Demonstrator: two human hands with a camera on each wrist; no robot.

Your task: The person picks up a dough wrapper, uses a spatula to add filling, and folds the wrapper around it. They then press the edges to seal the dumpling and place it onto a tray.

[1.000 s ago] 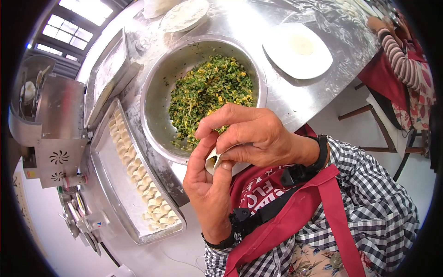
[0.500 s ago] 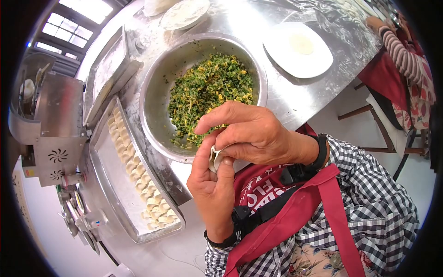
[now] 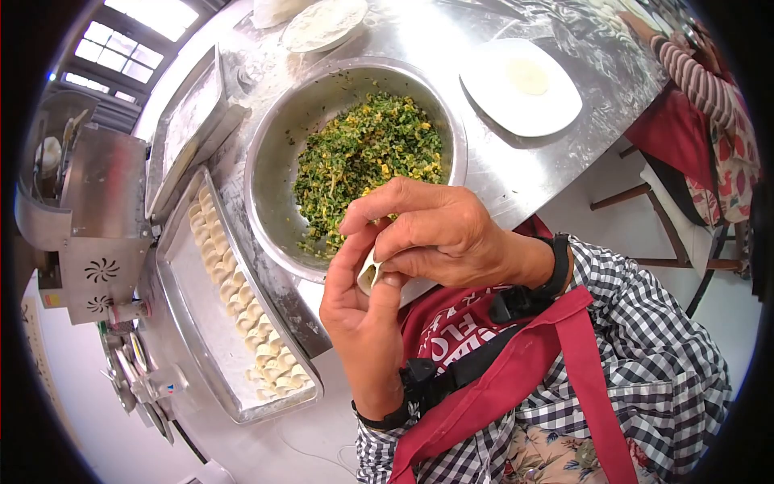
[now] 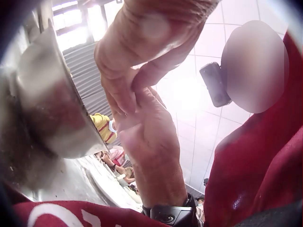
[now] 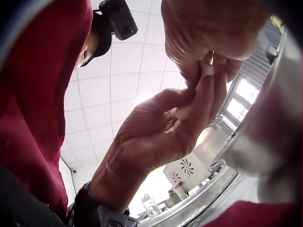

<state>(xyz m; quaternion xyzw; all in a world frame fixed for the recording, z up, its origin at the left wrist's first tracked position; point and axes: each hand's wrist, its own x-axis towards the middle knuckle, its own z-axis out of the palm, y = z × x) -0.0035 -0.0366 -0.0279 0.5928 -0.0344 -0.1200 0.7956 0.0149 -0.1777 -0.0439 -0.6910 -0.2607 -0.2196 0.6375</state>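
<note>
I see one dumpling [image 3: 368, 276] held between the two hands, near the lower rim of the one steel bowl [image 3: 270, 165]. Its open end faces up toward the head camera; the fingers cover much of it, so its long axis I cannot tell surely. The left hand [image 3: 363, 327] holds it from below, grip clamped on it. The right hand [image 3: 447, 242] pinches its edge, so this grip is also clamped.

In the bowl is chopped green and yellow filling [image 3: 367, 153]. I count two trays at the left: the near tray [image 3: 193, 323] has finished dumplings [image 3: 242, 302] in overlapping lines, too many to count; the far tray [image 3: 185, 125] is floury. On the tabletop [image 3: 484, 173] are also one white plate [image 3: 488, 85] with one pale disc [image 3: 528, 77], and one flour dish [image 3: 324, 26].
</note>
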